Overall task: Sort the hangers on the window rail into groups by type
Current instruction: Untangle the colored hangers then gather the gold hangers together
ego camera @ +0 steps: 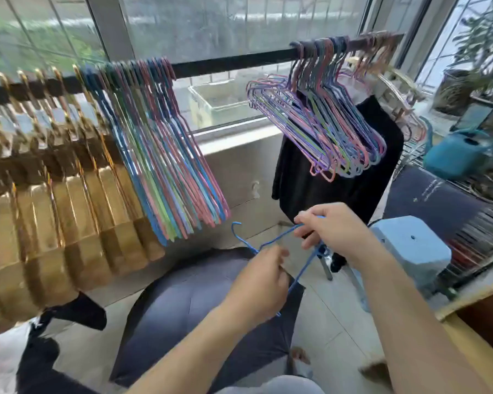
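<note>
A blue wire hanger [271,242] is held low, below the black window rail [228,63], its hook pointing left. My left hand [261,282] grips its lower wire and my right hand [333,230] pinches its upper arm. On the rail hang several gold hangers [54,194] at the far left, a bunch of coloured wire hangers [165,155] beside them, and another bunch of coloured wire hangers [328,129] to the right. Pale pink hangers [382,52] crowd the rail's right end.
A black garment [310,177] hangs under the right bunch. A light blue box [410,248] and a wire rack [473,223] stand at right, with a teal watering can [456,155] and potted plants [473,69] behind. Grey fabric [188,302] lies below my hands.
</note>
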`<state>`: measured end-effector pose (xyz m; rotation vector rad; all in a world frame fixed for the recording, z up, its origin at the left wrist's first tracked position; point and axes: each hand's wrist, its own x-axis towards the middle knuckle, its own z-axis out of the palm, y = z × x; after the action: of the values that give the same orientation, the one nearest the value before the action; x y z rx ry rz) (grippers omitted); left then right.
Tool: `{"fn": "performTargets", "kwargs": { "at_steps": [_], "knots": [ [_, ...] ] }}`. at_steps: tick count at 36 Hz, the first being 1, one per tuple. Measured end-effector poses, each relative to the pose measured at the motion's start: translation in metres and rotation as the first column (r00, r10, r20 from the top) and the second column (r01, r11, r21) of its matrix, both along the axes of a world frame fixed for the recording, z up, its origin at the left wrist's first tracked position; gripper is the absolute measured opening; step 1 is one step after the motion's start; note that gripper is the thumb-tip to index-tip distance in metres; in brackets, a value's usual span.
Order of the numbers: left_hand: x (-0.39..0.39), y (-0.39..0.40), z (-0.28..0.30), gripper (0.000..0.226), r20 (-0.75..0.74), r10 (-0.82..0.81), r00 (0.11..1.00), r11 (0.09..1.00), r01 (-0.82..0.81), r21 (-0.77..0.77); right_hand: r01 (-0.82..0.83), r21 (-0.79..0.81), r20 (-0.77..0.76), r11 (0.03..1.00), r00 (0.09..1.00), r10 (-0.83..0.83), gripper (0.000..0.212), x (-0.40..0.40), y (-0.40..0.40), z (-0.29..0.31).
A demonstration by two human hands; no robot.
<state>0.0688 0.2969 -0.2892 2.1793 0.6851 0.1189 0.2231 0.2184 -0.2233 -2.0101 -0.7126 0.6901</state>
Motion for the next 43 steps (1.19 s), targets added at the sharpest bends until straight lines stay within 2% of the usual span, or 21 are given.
{"fn": "performTargets", "kwargs": {
  "at_steps": [2,5,8,9,10,13,16,19,21,23,25,27,29,31,33,34,36,38,41,43],
  "knots": [
    [-0.015,-0.003,-0.062,0.021,-0.226,0.102,0.969,0.951,-0.161,-0.263,0.062,0.061,0.063,0.996,0.996,-0.066,0.031,0.004,-0.009,0.006],
    [-0.034,-0.002,-0.101,0.022,-0.396,0.221,0.891,0.733,-0.420,-0.536,0.170,0.140,0.110,0.975,0.976,-0.186,0.045,0.011,-0.018,0.011],
    [-0.037,0.011,-0.093,0.014,-0.378,0.433,0.818,0.449,-0.560,-0.697,0.210,0.144,0.127,0.967,0.965,-0.228,0.054,0.010,-0.019,0.010],
    [-0.037,0.014,-0.091,0.009,-0.349,0.473,0.809,0.399,-0.550,-0.733,0.217,0.131,0.111,0.967,0.966,-0.232,0.055,0.010,-0.020,0.005],
    [-0.037,0.015,-0.090,0.015,-0.307,0.510,0.804,0.364,-0.525,-0.769,0.225,0.122,0.095,0.967,0.967,-0.237,0.056,0.009,-0.021,0.000],
    [-0.042,0.013,-0.087,0.042,-0.190,0.491,0.850,0.405,-0.416,-0.814,0.278,0.101,0.042,0.955,0.958,-0.283,0.056,0.014,-0.025,-0.013],
    [-0.052,0.013,-0.083,0.039,-0.105,0.345,0.933,0.445,-0.261,-0.856,0.357,0.070,0.010,0.931,0.933,-0.359,0.054,0.025,-0.025,-0.021],
    [-0.053,0.013,-0.084,0.031,-0.057,0.302,0.952,0.445,-0.193,-0.874,0.472,0.073,-0.023,0.878,0.881,-0.472,0.048,0.036,-0.025,-0.034],
    [-0.051,0.010,-0.078,0.029,-0.012,0.313,0.950,0.472,-0.166,-0.866,0.522,0.091,0.039,0.848,0.849,-0.527,0.040,0.041,-0.023,-0.047],
    [-0.049,0.009,-0.075,0.030,0.023,0.348,0.937,0.489,-0.160,-0.858,0.570,0.102,0.182,0.815,0.795,-0.579,0.032,0.040,-0.020,-0.060],
    [-0.045,0.010,-0.070,0.031,0.043,0.392,0.919,0.515,-0.180,-0.838,0.579,0.118,0.319,0.807,0.747,-0.583,0.033,0.031,-0.017,-0.070],
    [-0.041,0.011,-0.066,0.030,0.053,0.433,0.900,0.551,-0.218,-0.806,0.508,0.107,0.374,0.855,0.776,-0.508,0.034,0.016,-0.012,-0.079],
    [-0.037,0.012,-0.061,0.031,0.064,0.448,0.892,0.584,-0.238,-0.776,0.363,-0.011,0.345,0.932,0.876,-0.337,0.026,-0.003,-0.006,-0.085],
    [-0.033,0.012,-0.057,0.031,0.082,0.458,0.885,0.605,-0.242,-0.759,0.098,-0.154,0.149,0.983,0.986,-0.075,0.024,-0.032,-0.001,-0.090],
    [-0.025,0.009,-0.053,0.031,0.115,0.481,0.869,0.598,-0.230,-0.768,-0.178,-0.159,-0.097,0.971,0.982,0.164,0.031,-0.063,0.002,-0.096],
    [-0.022,0.008,-0.050,0.031,0.126,0.503,0.855,0.591,-0.234,-0.772,-0.254,-0.155,-0.111,0.955,0.965,0.239,0.038,-0.075,0.005,-0.103],
    [-0.015,0.004,-0.045,0.032,0.138,0.530,0.837,0.594,-0.250,-0.765,-0.284,-0.179,-0.071,0.942,0.959,0.275,0.058,-0.091,0.008,-0.115],
    [-0.012,0.002,-0.041,0.033,0.141,0.522,0.841,0.597,-0.242,-0.765,-0.260,-0.171,-0.035,0.950,0.965,0.258,0.066,-0.097,0.009,-0.121],
    [-0.011,0.000,-0.037,0.035,0.115,0.499,0.859,0.573,-0.227,-0.788,-0.221,-0.114,-0.056,0.969,0.975,0.216,0.042,-0.094,0.009,-0.125],
    [-0.009,-0.003,-0.035,0.036,0.081,0.476,0.876,0.546,-0.222,-0.808,-0.126,-0.072,-0.063,0.989,0.991,0.121,0.031,-0.087,0.009,-0.121]
  ]
}}
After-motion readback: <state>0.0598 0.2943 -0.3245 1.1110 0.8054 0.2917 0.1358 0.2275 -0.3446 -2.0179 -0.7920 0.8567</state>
